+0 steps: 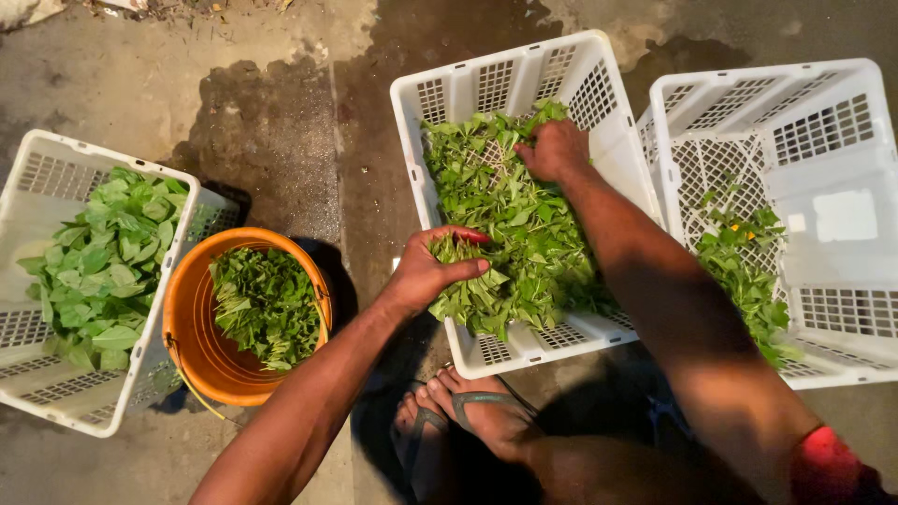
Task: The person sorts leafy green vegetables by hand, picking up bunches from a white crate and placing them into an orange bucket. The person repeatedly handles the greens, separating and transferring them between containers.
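Two hands work in the middle white crate (pixel 599 103) of cut green leaves (pixel 524 234). My left hand (pixel 435 271) is curled around a bunch of leaves at the crate's near edge; my right hand (pixel 554 150) presses into the pile farther back, fingers bent. An orange bucket (pixel 192 327) of leaves stands on the wet floor, left of the crate.

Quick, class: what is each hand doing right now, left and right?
Left hand: closed around a bunch of green leaves at the middle white crate's edge.
Right hand: pressed into the leaf pile; grip cannot be told.
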